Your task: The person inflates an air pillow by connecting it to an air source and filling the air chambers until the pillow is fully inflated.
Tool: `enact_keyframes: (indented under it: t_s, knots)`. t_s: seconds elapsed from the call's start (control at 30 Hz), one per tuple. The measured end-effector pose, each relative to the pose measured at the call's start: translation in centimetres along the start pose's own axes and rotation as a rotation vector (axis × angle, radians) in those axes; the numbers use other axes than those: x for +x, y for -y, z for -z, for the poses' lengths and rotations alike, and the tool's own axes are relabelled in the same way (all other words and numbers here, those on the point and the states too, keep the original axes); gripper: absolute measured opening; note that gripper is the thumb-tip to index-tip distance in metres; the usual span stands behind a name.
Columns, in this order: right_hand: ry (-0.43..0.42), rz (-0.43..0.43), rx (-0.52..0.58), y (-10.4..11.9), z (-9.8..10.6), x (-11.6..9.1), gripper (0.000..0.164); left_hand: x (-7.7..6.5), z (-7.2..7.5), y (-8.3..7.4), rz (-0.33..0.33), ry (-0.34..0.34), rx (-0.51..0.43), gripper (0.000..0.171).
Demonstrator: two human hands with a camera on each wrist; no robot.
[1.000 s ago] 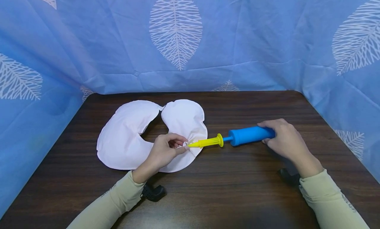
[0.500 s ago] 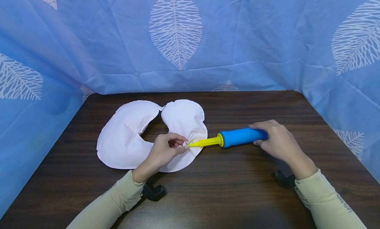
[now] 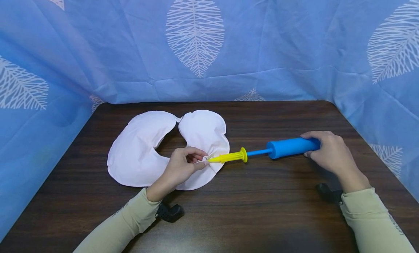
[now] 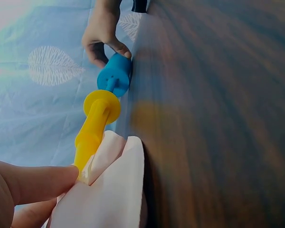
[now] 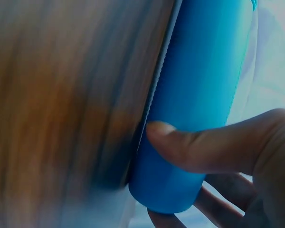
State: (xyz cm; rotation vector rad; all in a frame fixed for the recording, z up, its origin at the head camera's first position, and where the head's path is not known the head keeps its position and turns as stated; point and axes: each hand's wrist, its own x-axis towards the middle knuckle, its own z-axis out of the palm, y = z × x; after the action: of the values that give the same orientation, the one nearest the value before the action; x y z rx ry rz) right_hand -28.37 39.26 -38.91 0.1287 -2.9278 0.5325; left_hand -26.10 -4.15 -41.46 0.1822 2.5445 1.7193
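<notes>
A white inflatable neck pillow (image 3: 137, 151) lies on the table, partly puffed, its two ends nearly meeting at the back. My left hand (image 3: 183, 163) pinches the valve area on its right arm, where the tip of a yellow nozzle (image 3: 230, 157) goes in; the fingers hide the exact joint. That nozzle belongs to a hand pump, whose blue barrel (image 3: 291, 148) is drawn away from it, baring a thin blue rod (image 3: 259, 152). At the barrel's far end, my right hand (image 3: 330, 151) grips it, thumb across the side in the right wrist view.
Dark wood-grain table (image 3: 248, 216) spreads under everything. Blue cloth (image 3: 262, 45) with white leaf prints hangs behind and at both sides. Black wrist devices (image 3: 170, 213) are strapped under both sleeves.
The right hand first pushed the blue barrel left against the yellow flange, then pulled it back right, farther than at the start. The left hand and pillow stay put.
</notes>
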Motion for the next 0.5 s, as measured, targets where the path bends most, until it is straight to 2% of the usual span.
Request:
enact_keyframes:
  t_s: [0.23, 0.5]
  knots:
    - [-0.043, -0.069, -0.009, -2.1, 0.5, -0.2, 0.049, 0.0, 0.0, 0.0, -0.002, -0.005, 0.005, 0.021]
    - [-0.048, -0.092, -0.031, -1.7, 0.6, -0.3, 0.048, -0.1, 0.0, 0.0, -0.01, -0.012, 0.006, 0.02]
